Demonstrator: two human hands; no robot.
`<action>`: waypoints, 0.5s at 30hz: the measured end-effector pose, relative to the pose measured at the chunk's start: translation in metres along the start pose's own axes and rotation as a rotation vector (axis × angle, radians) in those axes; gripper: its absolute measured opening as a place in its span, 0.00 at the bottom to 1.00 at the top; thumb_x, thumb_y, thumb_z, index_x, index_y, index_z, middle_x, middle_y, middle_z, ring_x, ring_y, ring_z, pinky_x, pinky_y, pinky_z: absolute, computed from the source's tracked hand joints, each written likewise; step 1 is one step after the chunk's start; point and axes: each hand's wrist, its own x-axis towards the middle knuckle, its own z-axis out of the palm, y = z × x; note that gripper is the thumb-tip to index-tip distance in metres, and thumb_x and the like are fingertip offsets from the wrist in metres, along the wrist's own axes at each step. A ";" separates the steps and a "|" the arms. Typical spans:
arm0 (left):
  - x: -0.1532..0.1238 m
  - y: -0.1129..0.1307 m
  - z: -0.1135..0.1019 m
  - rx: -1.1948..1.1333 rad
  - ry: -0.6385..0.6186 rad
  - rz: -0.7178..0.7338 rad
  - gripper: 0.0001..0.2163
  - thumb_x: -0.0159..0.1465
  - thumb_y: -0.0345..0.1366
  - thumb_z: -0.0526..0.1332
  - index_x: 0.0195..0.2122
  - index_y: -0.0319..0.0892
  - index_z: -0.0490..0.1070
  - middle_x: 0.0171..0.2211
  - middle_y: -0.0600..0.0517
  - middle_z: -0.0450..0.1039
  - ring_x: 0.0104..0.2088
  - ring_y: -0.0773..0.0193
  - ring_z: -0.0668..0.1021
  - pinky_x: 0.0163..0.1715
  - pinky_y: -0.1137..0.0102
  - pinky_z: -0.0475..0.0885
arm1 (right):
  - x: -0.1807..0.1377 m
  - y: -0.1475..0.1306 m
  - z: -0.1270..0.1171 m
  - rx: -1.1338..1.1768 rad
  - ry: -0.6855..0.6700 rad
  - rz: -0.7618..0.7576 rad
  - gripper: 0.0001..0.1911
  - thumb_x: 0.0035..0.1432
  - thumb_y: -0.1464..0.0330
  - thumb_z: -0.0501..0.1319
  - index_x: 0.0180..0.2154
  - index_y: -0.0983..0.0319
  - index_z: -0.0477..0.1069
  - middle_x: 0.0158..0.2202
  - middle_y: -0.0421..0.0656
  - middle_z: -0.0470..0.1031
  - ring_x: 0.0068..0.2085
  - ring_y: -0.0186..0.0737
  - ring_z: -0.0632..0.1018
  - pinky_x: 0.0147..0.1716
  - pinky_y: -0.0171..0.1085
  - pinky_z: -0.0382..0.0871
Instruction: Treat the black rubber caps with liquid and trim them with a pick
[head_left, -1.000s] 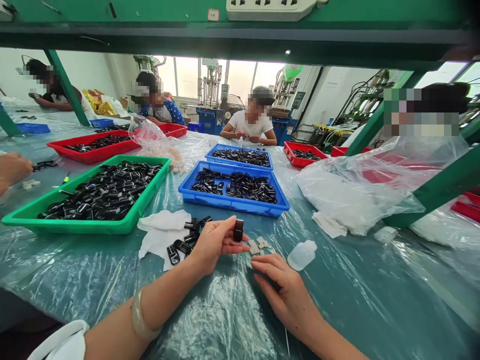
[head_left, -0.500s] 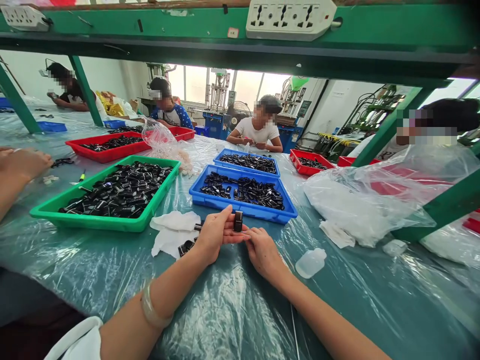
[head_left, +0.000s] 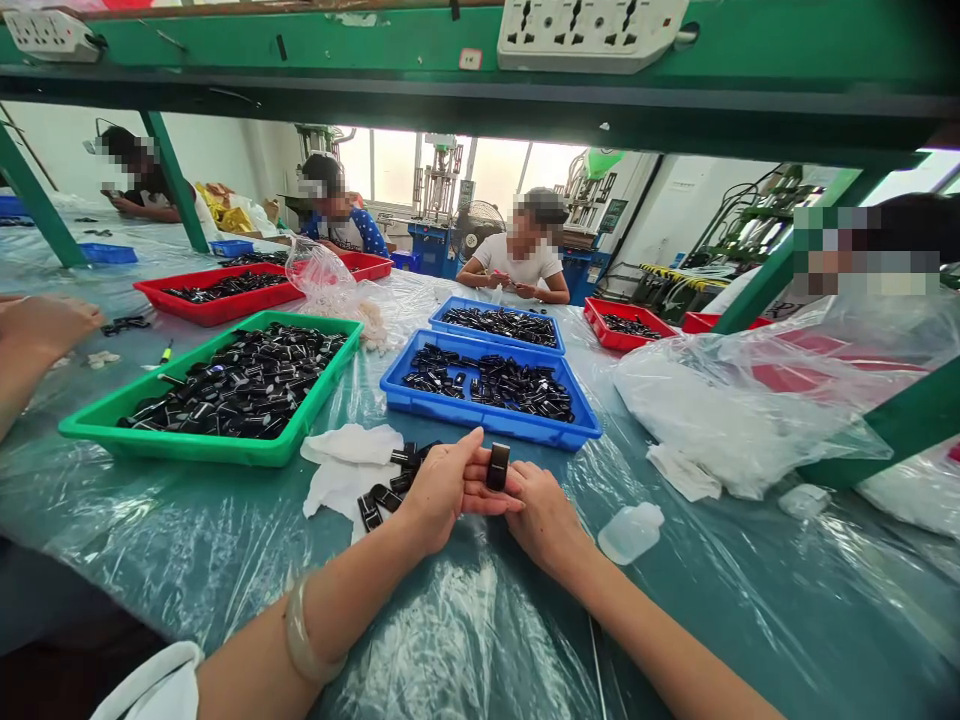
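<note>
A small, glossy black plastic piece (head_left: 497,467) stands upright on the fingers of my left hand (head_left: 442,495), which is turned palm up and holds it. My right hand (head_left: 547,515) meets the left fingertips just beside the piece. Its fingers are curled together, and whatever they pinch is hidden. Left of my hands, several similar black pieces (head_left: 384,498) lie loose on and beside a white cloth (head_left: 330,490). Just beyond my hands is a blue tray (head_left: 480,405) with many more black pieces in it.
A green tray (head_left: 195,448) heaped with black pieces stands at left. A second blue tray (head_left: 559,340) and red trays (head_left: 217,312) lie farther back. A translucent bottle (head_left: 631,532) lies at right, near plastic bags (head_left: 720,410). Co-workers sit around the table; another person's hand (head_left: 49,325) shows at left.
Both hands have shifted slightly right and toward me with the black piece. More of the loose pieces by the cloth now shows.
</note>
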 end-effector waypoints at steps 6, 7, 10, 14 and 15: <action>-0.009 -0.007 0.007 0.111 -0.088 0.001 0.11 0.55 0.39 0.61 0.31 0.33 0.72 0.29 0.44 0.77 0.26 0.63 0.79 0.24 0.78 0.72 | -0.046 -0.001 -0.027 0.240 0.025 0.047 0.14 0.60 0.70 0.49 0.29 0.61 0.71 0.24 0.41 0.73 0.25 0.35 0.72 0.25 0.33 0.65; -0.011 -0.009 0.008 0.145 -0.111 -0.011 0.10 0.54 0.37 0.62 0.31 0.34 0.72 0.29 0.44 0.76 0.26 0.64 0.79 0.24 0.79 0.72 | -0.052 -0.001 -0.031 0.289 0.032 0.074 0.14 0.60 0.68 0.50 0.29 0.61 0.72 0.24 0.40 0.74 0.24 0.35 0.72 0.24 0.33 0.65; -0.015 -0.014 0.012 0.232 -0.217 -0.080 0.10 0.52 0.37 0.63 0.31 0.34 0.73 0.29 0.45 0.76 0.25 0.65 0.79 0.22 0.79 0.71 | -0.064 0.003 -0.037 0.564 0.091 0.253 0.12 0.58 0.64 0.54 0.29 0.61 0.74 0.24 0.40 0.76 0.24 0.36 0.73 0.23 0.32 0.65; -0.017 -0.020 0.016 0.328 -0.287 -0.156 0.12 0.51 0.38 0.64 0.33 0.34 0.74 0.29 0.45 0.76 0.24 0.66 0.78 0.23 0.77 0.71 | -0.068 0.007 -0.041 0.849 0.220 0.435 0.09 0.51 0.63 0.60 0.27 0.62 0.75 0.22 0.40 0.75 0.24 0.37 0.73 0.23 0.32 0.66; -0.018 -0.022 0.017 0.348 -0.289 -0.170 0.13 0.51 0.38 0.64 0.33 0.34 0.73 0.30 0.45 0.76 0.24 0.66 0.78 0.24 0.77 0.71 | -0.068 0.008 -0.042 0.901 0.241 0.444 0.08 0.50 0.64 0.62 0.26 0.62 0.75 0.23 0.41 0.75 0.25 0.37 0.73 0.24 0.32 0.67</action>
